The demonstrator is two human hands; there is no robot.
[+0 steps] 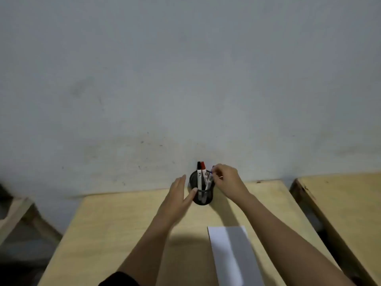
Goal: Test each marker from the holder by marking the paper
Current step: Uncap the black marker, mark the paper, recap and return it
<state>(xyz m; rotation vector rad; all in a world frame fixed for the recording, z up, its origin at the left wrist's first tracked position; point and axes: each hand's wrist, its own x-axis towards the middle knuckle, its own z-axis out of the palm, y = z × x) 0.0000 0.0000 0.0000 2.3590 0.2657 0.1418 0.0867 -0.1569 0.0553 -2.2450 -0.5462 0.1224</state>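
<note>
Right hand (226, 180) pinches blue-capped marker (209, 176), barrel half hidden in holder (202, 198); left hand (178, 195) open.

Dim, soft, slightly blurred view — arm shadows darken the paper (231, 254) and table (115, 223), edges bowed.

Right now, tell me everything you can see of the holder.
The holder is a small black cup, apparently wire mesh, upright at the far edge of the table by the wall. Markers stand in it: a black-capped one, a red-capped one, and paler ones. The left hand's thumb touches its rim; the right hand pinches a blue-tipped marker in it.
</note>
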